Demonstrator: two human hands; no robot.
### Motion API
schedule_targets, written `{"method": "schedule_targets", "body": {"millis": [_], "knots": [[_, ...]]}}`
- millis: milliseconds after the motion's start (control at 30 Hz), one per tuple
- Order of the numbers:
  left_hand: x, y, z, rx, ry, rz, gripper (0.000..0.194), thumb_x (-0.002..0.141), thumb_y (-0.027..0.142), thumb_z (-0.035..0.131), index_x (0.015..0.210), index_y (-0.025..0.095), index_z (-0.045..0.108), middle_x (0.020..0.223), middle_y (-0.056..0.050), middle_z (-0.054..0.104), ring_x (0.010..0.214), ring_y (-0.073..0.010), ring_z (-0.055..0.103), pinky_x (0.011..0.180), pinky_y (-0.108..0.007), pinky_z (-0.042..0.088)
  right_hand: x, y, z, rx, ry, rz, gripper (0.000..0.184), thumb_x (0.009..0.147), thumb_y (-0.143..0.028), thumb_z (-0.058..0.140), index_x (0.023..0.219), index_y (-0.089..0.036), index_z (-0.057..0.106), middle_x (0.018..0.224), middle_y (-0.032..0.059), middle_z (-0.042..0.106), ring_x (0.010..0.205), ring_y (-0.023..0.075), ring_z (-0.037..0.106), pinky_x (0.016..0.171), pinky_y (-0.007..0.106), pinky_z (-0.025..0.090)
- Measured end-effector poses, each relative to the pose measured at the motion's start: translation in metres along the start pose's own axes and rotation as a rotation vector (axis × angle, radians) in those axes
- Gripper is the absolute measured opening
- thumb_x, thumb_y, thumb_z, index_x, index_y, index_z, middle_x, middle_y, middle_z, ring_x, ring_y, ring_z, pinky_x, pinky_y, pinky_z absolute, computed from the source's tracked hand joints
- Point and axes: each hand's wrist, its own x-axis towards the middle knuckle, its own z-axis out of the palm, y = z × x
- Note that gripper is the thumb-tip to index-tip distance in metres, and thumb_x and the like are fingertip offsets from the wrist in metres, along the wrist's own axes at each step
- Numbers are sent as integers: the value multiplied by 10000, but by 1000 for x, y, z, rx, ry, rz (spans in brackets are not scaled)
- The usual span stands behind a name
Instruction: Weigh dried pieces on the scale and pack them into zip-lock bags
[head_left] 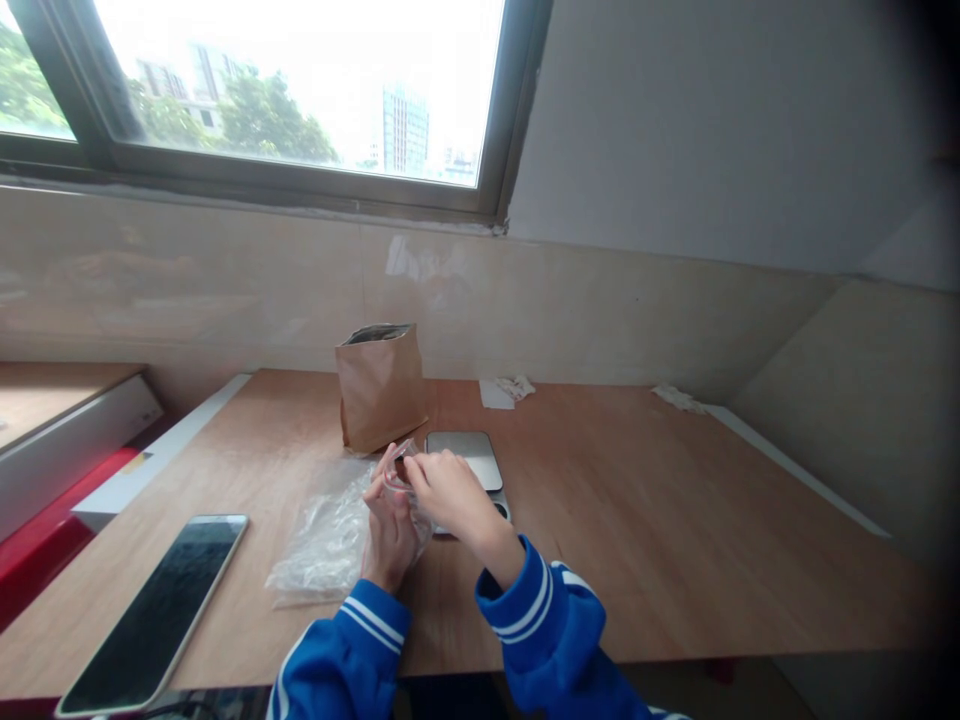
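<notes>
My left hand (391,540) is closed around a small clear plastic bag (397,466), whose mouth faces up and shows a reddish rim. Something dark brown shows just inside that mouth. From the right, my right hand (452,490) reaches over with bent fingers pressed together at the bag's opening; what they pinch is hidden. Under and behind my hands lies a small scale (472,455) with a silver plate, partly covered by the right hand. Left of my hands, a pile of clear plastic bags (322,535) lies flat on the table.
An open brown paper bag (381,390) stands upright behind my hands. A phone (161,610) lies at the left front of the wooden table (660,520). Near the wall are a white paper piece (496,394) and a crumpled tissue (678,399). A window (315,90) is above.
</notes>
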Motion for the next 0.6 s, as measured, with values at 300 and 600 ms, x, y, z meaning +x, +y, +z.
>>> {"method": "schedule_targets", "body": {"millis": [300,600], "knots": [[-1,1,3,4,110,-121,331,932,464,398,1177,242,403,1377,-139,499,1272,-265,483,1058,-535,355,-9,16,1,209,107,-50,331,983,-371,355,1129,-272,635,1115,60,644,1035,226,551,925,391,379],[8,10,6,20,242,-232,350,963,451,288,1214,209,322,1380,-173,462,1285,-256,462,1080,-553,315,-50,23,56,669,321,191,637,784,-473,642,1311,-189,424,1278,124,530,1200,257,495,1010,405,423]]}}
